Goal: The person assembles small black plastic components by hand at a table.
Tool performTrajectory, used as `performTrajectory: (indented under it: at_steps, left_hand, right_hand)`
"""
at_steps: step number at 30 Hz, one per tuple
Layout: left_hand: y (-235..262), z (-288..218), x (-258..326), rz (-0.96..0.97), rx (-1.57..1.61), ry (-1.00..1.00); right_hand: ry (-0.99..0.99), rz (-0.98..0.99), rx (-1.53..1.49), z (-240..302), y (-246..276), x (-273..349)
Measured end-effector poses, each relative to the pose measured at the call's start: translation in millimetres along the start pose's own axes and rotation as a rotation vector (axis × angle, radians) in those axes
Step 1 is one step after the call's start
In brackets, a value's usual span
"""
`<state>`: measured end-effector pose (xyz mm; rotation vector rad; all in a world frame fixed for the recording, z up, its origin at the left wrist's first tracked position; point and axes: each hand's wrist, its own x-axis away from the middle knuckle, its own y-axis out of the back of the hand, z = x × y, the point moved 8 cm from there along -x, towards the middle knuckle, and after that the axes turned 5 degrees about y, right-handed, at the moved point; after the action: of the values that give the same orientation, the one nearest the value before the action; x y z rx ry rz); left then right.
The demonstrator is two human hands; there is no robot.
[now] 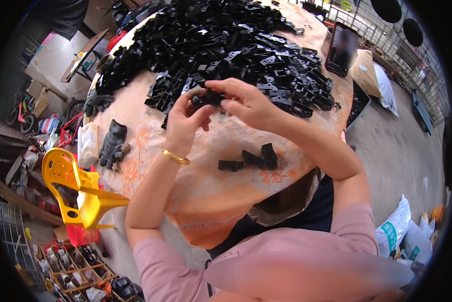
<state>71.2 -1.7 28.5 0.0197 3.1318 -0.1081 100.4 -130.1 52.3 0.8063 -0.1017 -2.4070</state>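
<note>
Closest in, pink sleeves (pixel 266 251) frame the view and both bare forearms reach forward over the round surface (pixel 206 201), which is draped in a worn, orange-stained cover. The left hand (pixel 185 121), a gold bangle (pixel 175 157) on its wrist, and the right hand (pixel 246 103) meet above the middle of the surface, and both are clenched on one small black plastic part (pixel 208 98), pinched between thumbs and fingertips from either side; held raised like this, the piece sits where the eyes can check it and where both grips can press on it at once. Just below the hands, near the person's edge of the surface, a few loose black parts (pixel 251 160) lie apart from the rest, seemingly set aside within easy reach. To the left, a dark work glove (pixel 112 146) lies crumpled beside a white bag (pixel 88 143), off the working area. Beyond the hands, the far half of the surface is buried under a big heap of like black parts (pixel 226 45), close enough to draw from without stretching. A dark phone (pixel 341 49) stands propped at the far right rim, its screen facing the person. Off the surface on the left, a yellow plastic chair (pixel 75 189) is tipped over amid floor clutter.
</note>
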Motion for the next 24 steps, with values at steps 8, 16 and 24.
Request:
performTrajectory:
  at_steps: [8, 16, 24]
  left_hand:
    - [-3, -7, 2, 0.038, 0.1, 0.006]
    - [1, -13, 2, 0.004, -0.192, -0.189]
    - [-5, -12, 7, -0.023, -0.302, -0.146]
  right_hand:
    - [0.292, -0.012, 0.206, 32, -2, 5]
    - [0.083, -0.055, 0.119, 14, 5, 3]
    - [-0.278, 0.034, -0.192, -26, 1, 2]
